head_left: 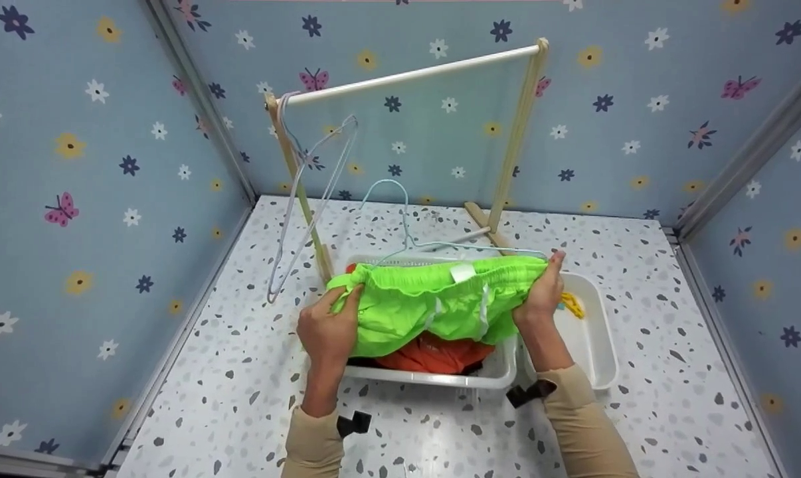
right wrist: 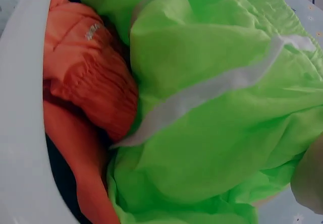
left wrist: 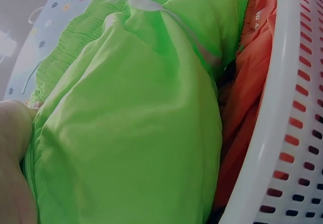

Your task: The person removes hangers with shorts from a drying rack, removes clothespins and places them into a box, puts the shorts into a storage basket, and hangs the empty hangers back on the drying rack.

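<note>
Bright green shorts (head_left: 400,312) with an elastic waistband and white drawstrings are stretched between both hands over a white laundry basket (head_left: 434,380). My left hand (head_left: 329,325) pinches the left end of the waistband, thumb on the near side. At the other end my right hand (head_left: 541,292) grips the waistband together with the tip of a light blue hanger (head_left: 407,229). The hanger's hook points up behind the shorts, and part of its bar is hidden by the waistband. Orange clothing (head_left: 434,353) lies in the basket under the shorts, also seen in the left wrist view.
A drying rack with a white rail (head_left: 414,73) and wooden posts stands behind the basket. Pale purple hangers (head_left: 294,212) hang at its left end. Right of the basket sits a white tray (head_left: 603,332) with yellow clips (head_left: 572,305). Flower-patterned walls enclose the speckled table.
</note>
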`<action>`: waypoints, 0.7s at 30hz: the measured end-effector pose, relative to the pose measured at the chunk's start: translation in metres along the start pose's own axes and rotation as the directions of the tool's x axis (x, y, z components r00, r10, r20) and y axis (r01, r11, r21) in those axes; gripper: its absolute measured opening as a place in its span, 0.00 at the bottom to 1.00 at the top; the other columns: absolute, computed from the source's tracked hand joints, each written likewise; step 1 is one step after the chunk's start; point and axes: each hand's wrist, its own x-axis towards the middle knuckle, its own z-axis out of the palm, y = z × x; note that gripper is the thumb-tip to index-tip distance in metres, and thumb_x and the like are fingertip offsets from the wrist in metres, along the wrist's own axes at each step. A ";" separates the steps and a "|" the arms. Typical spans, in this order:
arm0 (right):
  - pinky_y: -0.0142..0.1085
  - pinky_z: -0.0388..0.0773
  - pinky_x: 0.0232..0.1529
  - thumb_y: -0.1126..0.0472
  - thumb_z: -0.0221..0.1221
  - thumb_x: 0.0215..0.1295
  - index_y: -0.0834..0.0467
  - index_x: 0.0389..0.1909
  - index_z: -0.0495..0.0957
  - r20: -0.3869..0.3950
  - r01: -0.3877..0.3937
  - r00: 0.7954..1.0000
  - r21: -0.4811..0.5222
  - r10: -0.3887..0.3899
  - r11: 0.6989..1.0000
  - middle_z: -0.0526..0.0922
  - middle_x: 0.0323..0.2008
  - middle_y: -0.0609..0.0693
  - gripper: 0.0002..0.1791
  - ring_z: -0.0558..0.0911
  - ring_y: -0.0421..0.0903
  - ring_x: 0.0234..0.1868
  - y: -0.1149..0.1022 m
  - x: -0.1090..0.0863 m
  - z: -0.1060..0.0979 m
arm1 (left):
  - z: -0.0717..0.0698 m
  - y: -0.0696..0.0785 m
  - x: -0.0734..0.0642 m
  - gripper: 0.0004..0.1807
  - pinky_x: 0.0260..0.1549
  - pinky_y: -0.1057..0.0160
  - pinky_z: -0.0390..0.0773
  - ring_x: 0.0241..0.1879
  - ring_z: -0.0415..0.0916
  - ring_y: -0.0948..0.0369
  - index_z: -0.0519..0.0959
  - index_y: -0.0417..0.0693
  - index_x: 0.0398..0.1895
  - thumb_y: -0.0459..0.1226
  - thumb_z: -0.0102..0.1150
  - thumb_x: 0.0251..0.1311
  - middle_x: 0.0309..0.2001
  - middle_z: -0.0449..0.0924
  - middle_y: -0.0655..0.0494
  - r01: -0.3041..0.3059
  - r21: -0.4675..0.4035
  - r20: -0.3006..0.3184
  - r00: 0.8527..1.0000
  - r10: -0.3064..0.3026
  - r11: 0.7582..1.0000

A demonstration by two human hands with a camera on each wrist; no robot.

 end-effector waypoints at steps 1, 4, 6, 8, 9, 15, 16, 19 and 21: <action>0.39 0.80 0.34 0.35 0.47 0.69 0.58 0.23 0.73 -0.029 -0.009 1.000 -0.024 0.008 1.000 0.80 0.24 0.52 0.30 0.82 0.46 0.27 0.001 -0.001 0.001 | 0.001 0.000 -0.001 0.09 0.14 0.54 0.72 0.17 0.79 0.57 0.89 0.52 0.29 0.46 0.74 0.51 0.22 0.84 0.53 0.012 -0.008 -0.001 1.000 -0.012 1.000; 0.35 0.79 0.31 0.35 0.47 0.69 0.56 0.21 0.73 -0.051 0.021 0.998 -0.101 -0.026 0.995 0.77 0.21 0.49 0.30 0.79 0.43 0.24 0.007 -0.004 0.004 | 0.002 0.001 -0.001 0.07 0.17 0.56 0.74 0.17 0.78 0.58 0.88 0.48 0.30 0.42 0.73 0.53 0.24 0.85 0.53 0.025 -0.081 -0.024 0.999 -0.027 0.996; 0.33 0.75 0.27 0.37 0.47 0.70 0.55 0.18 0.71 -0.017 0.050 0.998 -0.161 -0.053 0.986 0.73 0.18 0.46 0.29 0.75 0.40 0.21 0.012 -0.007 0.004 | 0.002 0.002 0.001 0.06 0.18 0.56 0.74 0.17 0.78 0.59 0.88 0.46 0.30 0.40 0.72 0.54 0.23 0.84 0.52 0.013 -0.107 -0.049 0.999 -0.018 0.994; 0.30 0.71 0.20 0.41 0.47 0.73 0.54 0.14 0.70 0.051 0.096 0.995 -0.194 -0.088 0.976 0.70 0.14 0.45 0.29 0.72 0.39 0.16 0.016 -0.009 0.003 | 0.002 0.004 0.005 0.06 0.19 0.56 0.74 0.17 0.78 0.58 0.88 0.45 0.30 0.38 0.71 0.55 0.24 0.84 0.52 -0.017 -0.121 -0.064 0.998 0.009 0.992; 0.30 0.71 0.19 0.42 0.48 0.73 0.55 0.14 0.71 0.078 0.109 0.992 -0.216 -0.095 0.970 0.71 0.14 0.46 0.29 0.71 0.38 0.15 0.018 -0.011 0.001 | 0.001 0.004 0.006 0.06 0.20 0.55 0.75 0.18 0.79 0.57 0.88 0.45 0.30 0.38 0.71 0.55 0.25 0.85 0.51 -0.027 -0.118 -0.057 0.998 0.020 0.993; 0.28 0.65 0.15 0.48 0.48 0.75 0.57 0.17 0.73 0.200 0.157 0.975 -0.313 -0.097 0.937 0.69 0.14 0.46 0.27 0.68 0.37 0.14 0.024 -0.011 -0.004 | -0.006 0.001 0.013 0.07 0.16 0.58 0.71 0.16 0.76 0.60 0.88 0.47 0.28 0.40 0.72 0.55 0.22 0.84 0.53 -0.050 -0.089 0.004 0.999 0.051 0.995; 0.28 0.65 0.15 0.48 0.48 0.76 0.57 0.17 0.73 0.228 0.168 0.969 -0.334 -0.093 0.927 0.69 0.14 0.46 0.26 0.68 0.37 0.14 0.024 -0.010 -0.004 | -0.007 0.001 0.014 0.07 0.15 0.58 0.70 0.15 0.75 0.60 0.87 0.46 0.28 0.40 0.72 0.54 0.21 0.83 0.52 -0.052 -0.088 0.002 0.999 0.053 0.995; 0.29 0.68 0.19 0.52 0.48 0.76 0.60 0.20 0.76 0.324 0.227 0.943 -0.450 -0.078 0.864 0.73 0.16 0.48 0.25 0.71 0.38 0.17 0.023 -0.007 -0.009 | -0.007 0.001 0.013 0.07 0.15 0.59 0.69 0.14 0.74 0.61 0.87 0.46 0.28 0.40 0.72 0.54 0.21 0.83 0.52 -0.057 -0.093 0.006 0.998 0.058 0.994; 0.30 0.71 0.27 0.56 0.49 0.76 0.66 0.23 0.79 0.391 0.295 0.916 -0.506 -0.090 0.810 0.78 0.20 0.52 0.24 0.75 0.39 0.22 0.020 -0.005 -0.010 | -0.006 0.002 0.013 0.07 0.15 0.59 0.70 0.15 0.75 0.60 0.87 0.46 0.28 0.40 0.72 0.54 0.22 0.84 0.51 -0.071 -0.101 0.013 0.997 0.073 0.992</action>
